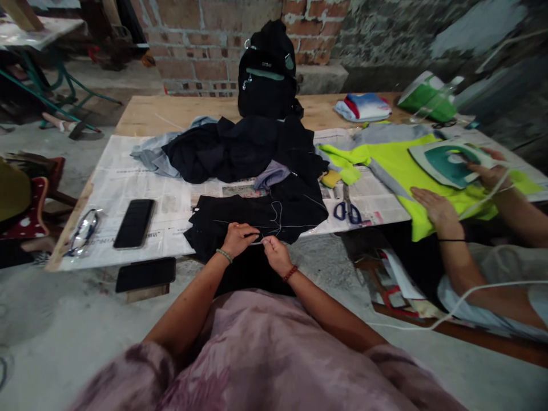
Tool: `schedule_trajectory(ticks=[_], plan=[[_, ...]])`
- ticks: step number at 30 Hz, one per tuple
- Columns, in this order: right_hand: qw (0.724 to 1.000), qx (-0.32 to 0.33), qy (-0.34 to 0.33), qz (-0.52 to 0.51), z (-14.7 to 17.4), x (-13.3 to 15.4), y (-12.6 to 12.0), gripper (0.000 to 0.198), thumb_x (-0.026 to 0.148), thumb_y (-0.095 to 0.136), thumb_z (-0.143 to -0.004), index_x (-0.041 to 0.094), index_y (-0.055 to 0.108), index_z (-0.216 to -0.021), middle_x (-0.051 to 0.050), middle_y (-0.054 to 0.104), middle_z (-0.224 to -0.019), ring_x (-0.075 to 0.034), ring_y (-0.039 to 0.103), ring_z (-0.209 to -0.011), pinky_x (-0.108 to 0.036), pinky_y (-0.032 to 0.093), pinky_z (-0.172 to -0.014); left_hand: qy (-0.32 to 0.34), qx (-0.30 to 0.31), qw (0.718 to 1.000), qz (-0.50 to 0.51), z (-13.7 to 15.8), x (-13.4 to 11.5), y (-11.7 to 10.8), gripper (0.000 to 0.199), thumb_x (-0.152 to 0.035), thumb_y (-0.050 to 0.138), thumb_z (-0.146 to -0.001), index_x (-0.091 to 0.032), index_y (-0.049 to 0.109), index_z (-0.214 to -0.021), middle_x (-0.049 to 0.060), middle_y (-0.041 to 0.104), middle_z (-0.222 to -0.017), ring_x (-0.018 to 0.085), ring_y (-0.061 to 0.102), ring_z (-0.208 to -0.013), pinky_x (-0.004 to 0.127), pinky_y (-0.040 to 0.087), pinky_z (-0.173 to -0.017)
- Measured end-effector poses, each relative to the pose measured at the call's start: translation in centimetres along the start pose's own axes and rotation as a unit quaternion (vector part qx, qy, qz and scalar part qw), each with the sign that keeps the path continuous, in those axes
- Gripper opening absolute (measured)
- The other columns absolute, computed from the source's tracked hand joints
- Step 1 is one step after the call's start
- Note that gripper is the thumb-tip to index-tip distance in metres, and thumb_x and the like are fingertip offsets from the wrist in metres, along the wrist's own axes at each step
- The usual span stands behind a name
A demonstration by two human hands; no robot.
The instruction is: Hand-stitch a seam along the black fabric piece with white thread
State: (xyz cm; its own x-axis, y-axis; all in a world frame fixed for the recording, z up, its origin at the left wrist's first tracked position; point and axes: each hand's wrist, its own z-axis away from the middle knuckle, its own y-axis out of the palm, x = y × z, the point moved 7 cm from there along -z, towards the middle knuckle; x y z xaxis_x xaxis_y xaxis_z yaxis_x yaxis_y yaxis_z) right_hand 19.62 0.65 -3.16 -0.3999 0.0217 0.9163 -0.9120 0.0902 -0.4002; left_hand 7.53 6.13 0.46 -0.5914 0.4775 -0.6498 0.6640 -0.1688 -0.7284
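Note:
A black garment lies at the table's near edge, part of it hanging over. My left hand pinches the garment's front edge between thumb and fingers. Close beside it, my right hand is closed in a pinch, its fingertips almost meeting those of the left. A loose white thread loops over the black cloth and runs down to the right fingertips. Whether a needle is there is too small to tell. Blue-handled scissors rest to the right of the garment.
Behind are a heap of dark clothes and a black backpack. A phone and glasses lie left. At right, another person's hands press an iron on a yellow-green garment; its white cord hangs low.

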Motion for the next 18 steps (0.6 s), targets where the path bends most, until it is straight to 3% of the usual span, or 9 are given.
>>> schedule_trajectory(ticks=[18], plan=[[0.999,-0.036,0.022,-0.002,-0.50,0.41,0.88,0.025,0.035,0.036,-0.080,0.017,0.051,-0.071,0.003,0.044,-0.056,-0.010,0.039,-0.053,-0.020,0.032,-0.053,0.007,0.010,1.000,-0.016,0.00,-0.27,0.08,0.008,-0.022,0.059,-0.073,-0.024,0.066,-0.075,-0.003,0.066,-0.075,0.011,0.057,-0.074,0.034,0.027,-0.084]])
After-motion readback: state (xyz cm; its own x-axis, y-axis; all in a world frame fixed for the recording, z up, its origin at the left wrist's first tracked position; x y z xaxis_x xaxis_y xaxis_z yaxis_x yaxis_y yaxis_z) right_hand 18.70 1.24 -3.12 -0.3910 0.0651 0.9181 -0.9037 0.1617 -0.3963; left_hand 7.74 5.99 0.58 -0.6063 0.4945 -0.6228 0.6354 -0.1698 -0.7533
